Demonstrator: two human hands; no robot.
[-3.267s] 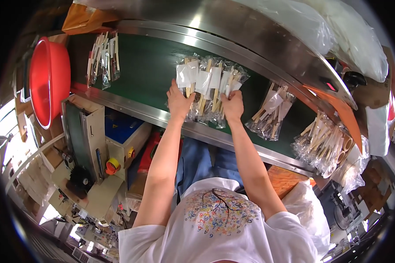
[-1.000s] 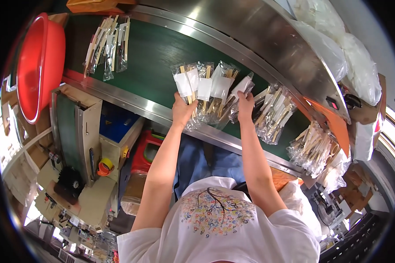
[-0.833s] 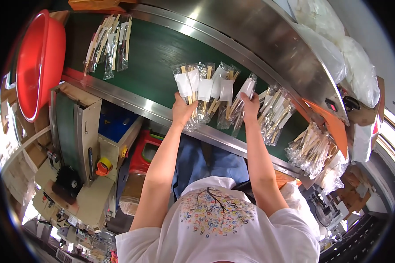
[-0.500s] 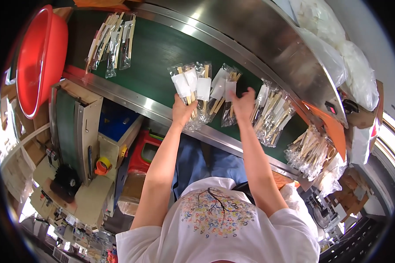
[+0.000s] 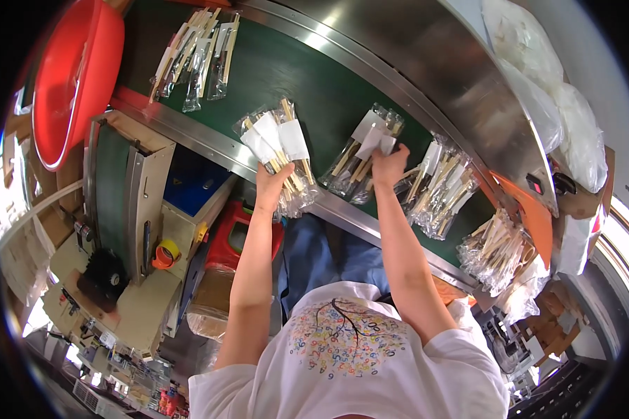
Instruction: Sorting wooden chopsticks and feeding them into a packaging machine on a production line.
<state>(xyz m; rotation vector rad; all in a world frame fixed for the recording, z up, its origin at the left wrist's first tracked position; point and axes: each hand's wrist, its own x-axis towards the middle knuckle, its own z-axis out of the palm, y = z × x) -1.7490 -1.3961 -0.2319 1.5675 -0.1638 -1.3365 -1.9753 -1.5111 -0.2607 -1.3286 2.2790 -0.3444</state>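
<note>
My left hand (image 5: 271, 187) is closed round a small bundle of clear plastic packets (image 5: 276, 146) at the near edge of a green conveyor belt (image 5: 286, 77). The packets hold pale wooden sticks, dark slim pieces and white paper. To its right, my right hand (image 5: 390, 166) has its fingers bent on the edge of a smaller group of similar packets (image 5: 360, 157) lying on the belt. Its thumb and fingertips partly cover their white papers. Beside the right hand lies another spread group of packets (image 5: 444, 185).
More packets (image 5: 199, 52) lie at the belt's far left, and a heaped pile (image 5: 496, 248) sits at the right end by an orange flap (image 5: 525, 209). A red basin (image 5: 84, 84) stands at far left. Metal rails (image 5: 217, 143) border the belt. Plastic bags (image 5: 531, 56) hang at upper right.
My left hand has moved left with its bundle, widening the space between it and the packets under my right hand. The right hand stays close to the same packets.
</note>
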